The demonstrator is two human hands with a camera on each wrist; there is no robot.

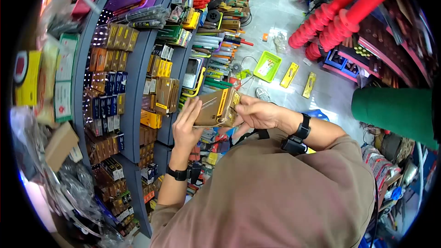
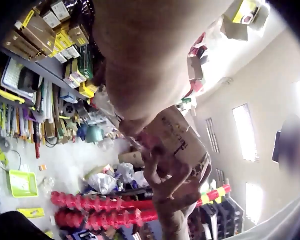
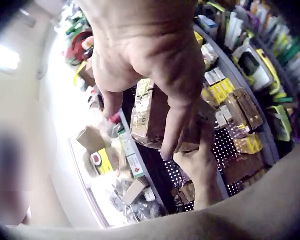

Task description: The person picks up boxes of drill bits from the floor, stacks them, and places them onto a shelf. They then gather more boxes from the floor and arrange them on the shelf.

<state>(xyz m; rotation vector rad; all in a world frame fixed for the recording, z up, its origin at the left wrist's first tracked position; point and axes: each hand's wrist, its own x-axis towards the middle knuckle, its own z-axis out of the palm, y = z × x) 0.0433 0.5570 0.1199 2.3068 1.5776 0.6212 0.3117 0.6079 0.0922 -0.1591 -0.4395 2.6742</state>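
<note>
A brown cardboard box [image 1: 211, 110] with a yellow stripe is held up in front of the person's chest, between both hands. The left hand [image 1: 186, 121] grips its left end, fingers laid over the top face. At the opposite end, the right hand [image 1: 258, 114] has its thumb and fingers on the labelled end face. Dark print shows on the box [image 2: 176, 131] in the left wrist view, beyond the left hand [image 2: 140, 65]. Seen from the right wrist, fingers of the right hand [image 3: 145, 60] reach down either side of the box [image 3: 152, 117].
Grey shelves [image 1: 138, 87] packed with small boxes stand close on the left. On the floor ahead lie a lime-green tray [image 1: 267, 66] and two yellow packages, one a yellow package [image 1: 289, 75]. Red ribbed poles [image 1: 326, 27] and a green roll [image 1: 392, 115] are at the right.
</note>
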